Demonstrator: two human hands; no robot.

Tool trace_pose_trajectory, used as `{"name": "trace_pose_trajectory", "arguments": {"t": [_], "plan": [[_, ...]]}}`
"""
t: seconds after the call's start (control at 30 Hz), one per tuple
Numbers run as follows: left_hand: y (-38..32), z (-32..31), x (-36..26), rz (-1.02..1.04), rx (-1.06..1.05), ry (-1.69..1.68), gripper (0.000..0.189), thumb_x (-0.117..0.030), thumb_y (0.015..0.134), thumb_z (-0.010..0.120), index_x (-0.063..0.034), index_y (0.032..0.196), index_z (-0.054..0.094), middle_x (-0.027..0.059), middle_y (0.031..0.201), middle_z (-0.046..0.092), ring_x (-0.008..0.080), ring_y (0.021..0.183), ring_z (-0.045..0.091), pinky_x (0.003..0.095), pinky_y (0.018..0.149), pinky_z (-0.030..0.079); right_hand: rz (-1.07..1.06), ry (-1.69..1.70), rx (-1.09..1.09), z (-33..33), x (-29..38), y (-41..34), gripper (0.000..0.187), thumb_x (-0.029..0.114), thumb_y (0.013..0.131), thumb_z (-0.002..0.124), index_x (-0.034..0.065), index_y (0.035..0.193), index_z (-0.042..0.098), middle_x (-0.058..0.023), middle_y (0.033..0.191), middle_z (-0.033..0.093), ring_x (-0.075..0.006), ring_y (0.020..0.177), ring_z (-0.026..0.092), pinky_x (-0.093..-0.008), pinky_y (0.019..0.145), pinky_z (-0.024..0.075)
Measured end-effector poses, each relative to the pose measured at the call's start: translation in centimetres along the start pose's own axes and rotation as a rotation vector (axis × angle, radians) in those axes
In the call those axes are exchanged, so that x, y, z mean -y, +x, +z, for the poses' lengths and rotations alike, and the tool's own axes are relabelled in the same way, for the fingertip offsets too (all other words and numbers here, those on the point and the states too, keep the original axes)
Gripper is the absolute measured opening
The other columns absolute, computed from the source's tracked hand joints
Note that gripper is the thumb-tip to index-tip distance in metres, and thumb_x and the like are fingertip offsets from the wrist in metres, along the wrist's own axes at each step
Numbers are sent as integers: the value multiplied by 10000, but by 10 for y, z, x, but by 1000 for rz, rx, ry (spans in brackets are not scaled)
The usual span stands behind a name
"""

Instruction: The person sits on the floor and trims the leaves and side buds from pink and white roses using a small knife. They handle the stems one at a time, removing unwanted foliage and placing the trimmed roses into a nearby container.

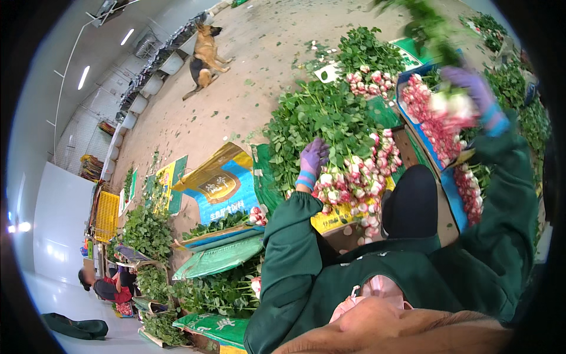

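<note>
My left hand [313, 160], in a purple glove with a blue cuff, lies on the near left side of a pile of leafy cut roses [323, 119]. Its fingers are apart and appear to hold nothing. Pink-and-white rose heads [349, 181] fan out beside it. Also gloved, my right hand [471, 86] grips white-and-pink roses [455, 108], blurred by motion. Their leafy stems [431, 31] point away from me. Beneath this hand is a blue-edged bundle of pink rose heads [413, 97], and a second rose bundle [468, 192] lies nearer me.
A dog [205, 57] sits on the leaf-strewn floor. To the left are printed sacks [225, 188], rose stacks [216, 283] and a yellow crate [107, 217]. Another person [106, 283] sits at far left. More roses [369, 53] lie ahead; foliage [513, 97] stands at right.
</note>
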State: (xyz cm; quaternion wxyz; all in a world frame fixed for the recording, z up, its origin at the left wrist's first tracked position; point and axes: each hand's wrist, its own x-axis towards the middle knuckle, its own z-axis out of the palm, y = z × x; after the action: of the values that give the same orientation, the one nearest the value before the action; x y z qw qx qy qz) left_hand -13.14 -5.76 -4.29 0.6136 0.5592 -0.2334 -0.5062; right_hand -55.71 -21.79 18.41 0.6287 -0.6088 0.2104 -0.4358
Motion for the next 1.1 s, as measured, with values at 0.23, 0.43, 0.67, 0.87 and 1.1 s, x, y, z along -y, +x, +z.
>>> {"name": "trace_pose_trajectory", "arguments": {"t": [0.23,0.43,0.67,0.87,1.1], "plan": [[21,44,23,-223,161,225,405,-286,968,384,-39,1278,466,147,1177,590,273,965,598,373,796,492,-56,-607,-973,-249,100,-354,585,101,812,653,12,1329,395,-136,1162,583,-203,978,581,-344,834,493],[25,3,45,-293,139,442,578,-409,943,428,-28,1374,361,191,1347,447,366,1201,465,461,1002,392,509,-1214,-1510,-287,14,-636,687,103,804,674,14,1390,328,-106,1117,617,-174,869,613,-310,793,497],[18,50,-15,-245,127,553,636,-546,919,430,-79,1352,423,100,1272,531,251,1101,529,368,910,408,341,-646,-1605,-248,-55,-656,884,79,743,739,-15,1432,194,-138,1027,654,-161,882,632,-275,804,486],[-9,97,-44,-164,105,704,585,-490,922,475,-62,1321,462,106,1218,578,236,1053,574,335,848,455,253,-677,-1610,-311,-73,-670,849,134,763,729,27,1432,219,-179,1118,624,-209,968,618,-303,838,471],[-20,59,-21,-239,-24,642,576,-506,911,480,-102,1321,477,69,1241,568,195,1040,569,322,847,444,1078,-772,-1445,-417,-167,-802,902,159,667,774,89,1433,302,-192,1041,639,-218,743,610,-375,666,499]]}}
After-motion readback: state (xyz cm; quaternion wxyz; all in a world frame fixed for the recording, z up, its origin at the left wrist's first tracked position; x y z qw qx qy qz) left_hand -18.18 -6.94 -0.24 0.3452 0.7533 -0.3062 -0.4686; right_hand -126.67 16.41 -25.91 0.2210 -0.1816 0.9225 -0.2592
